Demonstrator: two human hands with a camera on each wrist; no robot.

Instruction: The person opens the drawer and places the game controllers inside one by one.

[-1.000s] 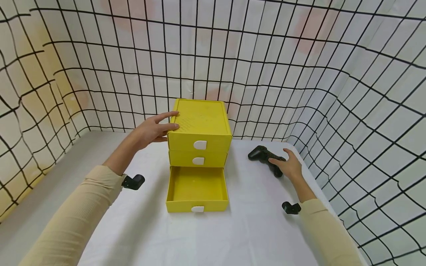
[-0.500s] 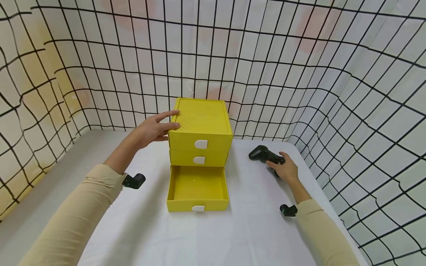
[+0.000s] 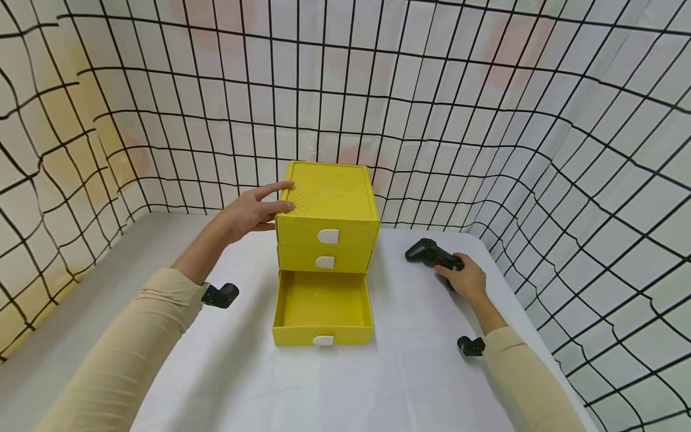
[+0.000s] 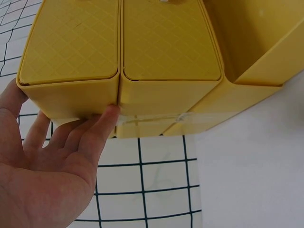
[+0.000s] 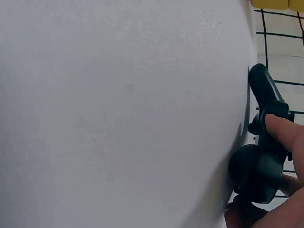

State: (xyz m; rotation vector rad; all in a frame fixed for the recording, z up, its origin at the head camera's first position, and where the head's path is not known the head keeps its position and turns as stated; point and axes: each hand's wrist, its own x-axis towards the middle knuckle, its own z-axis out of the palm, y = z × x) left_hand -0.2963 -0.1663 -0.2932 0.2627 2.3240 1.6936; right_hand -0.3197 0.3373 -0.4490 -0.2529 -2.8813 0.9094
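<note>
A yellow three-drawer cabinet (image 3: 329,195) stands mid-table in the head view, its bottom drawer (image 3: 324,300) pulled out and bare inside. My left hand (image 3: 251,210) rests against the cabinet's left side with fingers spread, two fingertips lying over the top edge; the left wrist view shows the other fingers (image 4: 90,135) along the side wall. Over on the right, my right hand (image 3: 466,277) grips the near end of a black game controller (image 3: 432,253). In the right wrist view the thumb lies across the controller (image 5: 266,156), with fingers curled partly hidden behind it.
A white cloth covers the table (image 3: 410,372). Black grid mesh (image 3: 345,90) over white sheeting walls in the back and both sides. A black wrist camera (image 3: 221,295) sits on the left sleeve, another wrist camera (image 3: 471,346) on the right sleeve.
My right hand, earlier spread over the controller's right end, has closed its fingers and thumb round it. The left hand and the cabinet have stayed as they were.
</note>
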